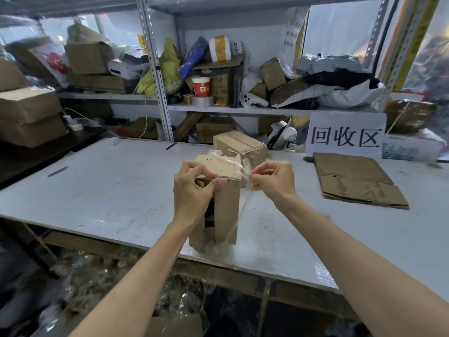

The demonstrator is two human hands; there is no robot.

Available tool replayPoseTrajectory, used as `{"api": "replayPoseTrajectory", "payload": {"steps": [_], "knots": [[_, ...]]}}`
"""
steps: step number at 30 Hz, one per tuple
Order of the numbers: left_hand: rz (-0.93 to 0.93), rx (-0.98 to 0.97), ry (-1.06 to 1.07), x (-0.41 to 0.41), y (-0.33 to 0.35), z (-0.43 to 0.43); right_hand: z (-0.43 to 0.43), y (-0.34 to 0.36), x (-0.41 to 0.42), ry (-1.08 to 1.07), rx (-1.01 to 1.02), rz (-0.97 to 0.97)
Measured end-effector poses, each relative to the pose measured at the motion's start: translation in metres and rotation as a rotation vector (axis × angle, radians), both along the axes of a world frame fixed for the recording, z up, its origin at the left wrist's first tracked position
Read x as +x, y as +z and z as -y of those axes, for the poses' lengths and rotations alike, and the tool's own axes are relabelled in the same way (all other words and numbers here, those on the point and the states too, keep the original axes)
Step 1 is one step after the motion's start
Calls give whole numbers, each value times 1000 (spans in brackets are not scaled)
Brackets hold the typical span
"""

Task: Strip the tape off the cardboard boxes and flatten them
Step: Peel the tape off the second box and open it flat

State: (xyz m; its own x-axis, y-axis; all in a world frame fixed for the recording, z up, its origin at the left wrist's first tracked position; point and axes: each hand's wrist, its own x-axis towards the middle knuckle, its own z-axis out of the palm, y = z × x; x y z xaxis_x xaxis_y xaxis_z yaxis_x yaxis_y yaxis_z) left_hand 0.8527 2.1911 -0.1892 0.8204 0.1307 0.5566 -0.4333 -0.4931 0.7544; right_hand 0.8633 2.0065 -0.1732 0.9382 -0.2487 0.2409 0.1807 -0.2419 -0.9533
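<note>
Fingers (261, 172) of right hand (272, 183) are pinching clear tape (243, 204) just right of the box (228, 207), stretching a strip off its right face. Left hand (192, 193) is gripping the box's top corner, with the thumb pressing the near edge and the other fingers curling by the raised flap (218, 166).

Box is standing on end on the surface (121, 186), close to the front edge, with its left side gaping. Strip is clinging down toward the box's bottom. Second box (243, 144) is sitting taped behind the box. Flat sheet (352, 181) is lying well right of the box.

Risks, as judged:
- Thin tape is likely to snap or split lengthwise if yanked sideways, leaving slivers stuck on.
- Peeling hard may be tearing the paper face off with it.
- Tall, hollow box may be tipping or sliding off the front edge if the left grip slackens.
- Loose strip may be sticking to fingers or back onto the box.
</note>
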Motion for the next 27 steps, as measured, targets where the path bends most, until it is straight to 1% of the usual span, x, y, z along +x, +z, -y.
{"api": "replayPoseTrajectory", "payload": {"steps": [2,5,6,8,10,11,12,14,15,17,19,21,22,24,25,27], "knots": [[6,-10,-25,0,-4,-6,-2,-3,-1,38,2,4],[-22,3,-61,-1,0,-13,-10,5,0,196,65,2],[-51,11,-74,-2,2,-14,-14,8,0,220,83,-20],[-106,53,-55,-2,9,-14,-20,11,2,184,30,-63],[-163,231,51,-1,18,-9,-25,14,2,165,-4,-103],[-209,347,118,0,22,-6,-27,15,2,183,-2,-103],[-271,448,184,0,26,-3,-28,16,1,202,-44,-88],[-396,562,240,2,29,0,-30,18,-3,192,-237,-15],[-428,577,221,3,28,-1,-27,18,-4,174,-283,25],[-443,515,111,4,27,-10,-18,17,-6,122,-258,81],[-444,380,-33,2,26,-19,-4,14,-7,40,-257,114],[-414,327,-122,0,28,-19,5,15,-6,-20,-251,92],[-391,331,-126,0,29,-18,7,16,-5,-23,-196,46],[-328,371,-104,2,34,-15,14,24,-4,-5,-12,-61],[-301,385,-97,3,36,-13,17,30,-5,17,60,-85],[-245,400,-95,5,41,-12,16,41,-7,54,128,-36]]}}
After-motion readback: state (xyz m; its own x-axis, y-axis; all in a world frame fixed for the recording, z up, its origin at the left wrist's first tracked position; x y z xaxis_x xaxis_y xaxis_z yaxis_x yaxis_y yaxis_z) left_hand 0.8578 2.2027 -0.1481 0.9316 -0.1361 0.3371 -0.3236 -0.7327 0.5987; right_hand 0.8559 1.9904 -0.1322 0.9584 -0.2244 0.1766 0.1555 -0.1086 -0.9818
